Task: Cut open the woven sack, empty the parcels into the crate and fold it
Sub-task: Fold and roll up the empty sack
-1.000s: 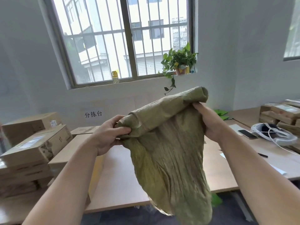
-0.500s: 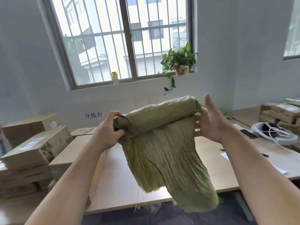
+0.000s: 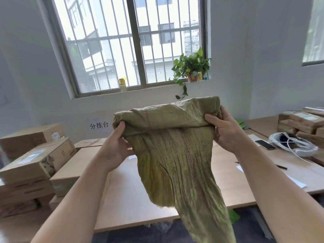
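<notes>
The woven sack (image 3: 175, 155) hangs limp and seemingly empty above the table (image 3: 122, 199), its rolled top gripped by the left hand (image 3: 114, 151) and right hand (image 3: 226, 132), so only the folding seems unfinished.

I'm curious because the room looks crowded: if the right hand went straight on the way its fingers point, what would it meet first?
The rolled top of the woven sack, which the right hand grips; beyond that probably the left hand, though depth is unclear.
</notes>
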